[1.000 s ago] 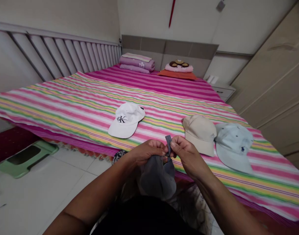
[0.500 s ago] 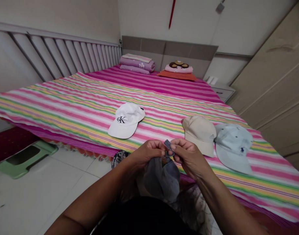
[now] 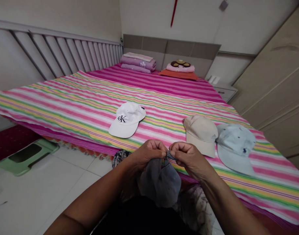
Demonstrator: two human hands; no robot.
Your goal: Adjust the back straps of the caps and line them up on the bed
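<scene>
A grey-blue cap [image 3: 161, 184] hangs below my two hands, close to my body, its back strap pinched at the top. My left hand [image 3: 150, 151] is closed on the strap's left side, thumb against the fingers. Just beside it, my right hand [image 3: 187, 156] pinches the strap's other part; the strap end is mostly hidden by the fingers. Beyond them on the bed lie a white cap [image 3: 128, 119] with black letters, a beige cap [image 3: 200, 133], and a pale blue cap [image 3: 236, 147] that touches the beige one.
The bed wears a striped cover [image 3: 73, 104]. Folded purple bedding [image 3: 138, 63] and a pink bear-faced cushion [image 3: 180, 67] rest near the headboard [image 3: 154, 49]. A green stool [image 3: 29, 160] stands on the floor at left, a wardrobe [image 3: 274, 91] at right.
The strap end that stuck up between my hands is now drawn down and mostly covered by my right fingers. Both hands keep hold of the cap.
</scene>
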